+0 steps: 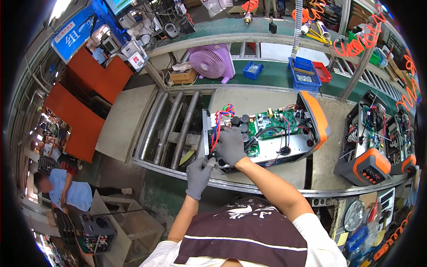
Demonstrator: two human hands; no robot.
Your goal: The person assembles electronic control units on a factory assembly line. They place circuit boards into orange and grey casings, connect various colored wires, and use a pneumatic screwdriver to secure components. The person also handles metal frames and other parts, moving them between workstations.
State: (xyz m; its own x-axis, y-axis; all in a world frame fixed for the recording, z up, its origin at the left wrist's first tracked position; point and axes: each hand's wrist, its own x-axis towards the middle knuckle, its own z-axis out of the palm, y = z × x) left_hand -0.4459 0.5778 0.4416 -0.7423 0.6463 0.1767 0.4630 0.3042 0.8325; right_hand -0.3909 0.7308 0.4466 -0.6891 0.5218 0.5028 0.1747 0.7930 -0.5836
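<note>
An opened electrical machine [275, 147] lies before me, with an orange and black end panel [316, 120] at its right. Green circuit boards [273, 123], black round capacitors and a bundle of red, blue and green wires [225, 112] show inside. My right hand [230, 146], in a grey glove, reaches into its left part beside the wires, fingers bent downward. At the near left corner is my gloved left hand [199, 177], thumb and fingers drawn together against the end plate. What the fingertips of either hand hold is hidden.
Metal rollers [165, 129] run left of the machine. Two more opened machines [362, 140] stand at the right. Behind are a purple fan [210, 62], blue bins [304, 76] of small parts and a red tray [322, 72]. Orange coiled hoses [358, 44] hang above. Another person [71, 187] is at far left.
</note>
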